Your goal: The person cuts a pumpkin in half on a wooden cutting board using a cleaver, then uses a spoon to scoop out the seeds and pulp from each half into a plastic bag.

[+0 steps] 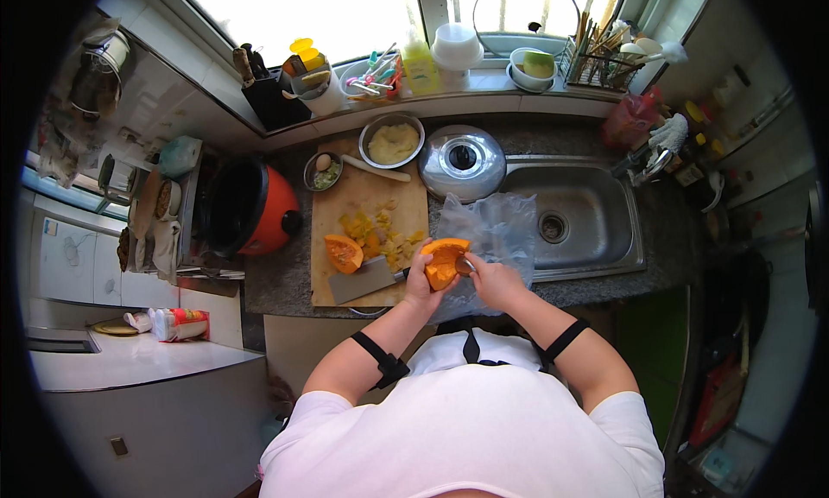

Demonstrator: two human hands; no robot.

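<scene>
My left hand (423, 283) grips a wedge of orange pumpkin (443, 259), its hollow facing right. In my right hand (496, 283) is a metal spoon (464, 265), its bowl against the pumpkin's inner flesh. Beneath both hands a translucent plastic bag (487, 222) is spread over the counter edge. On the wooden cutting board (330, 206) to the left lie a second pumpkin wedge (344, 254), with seeds and fibres in it, and a heap of peelings (382, 235). A cleaver (363, 281) rests in front of them, its handle partly hidden behind my left hand.
Behind the board stand a bowl of pale mash (393, 145), a small bowl with an egg and chopped greens (324, 172), and a peeled white stalk (375, 168). A domed steel lid (462, 161) sits beside the sink (583, 206). An orange-red cooker (265, 206) is at left.
</scene>
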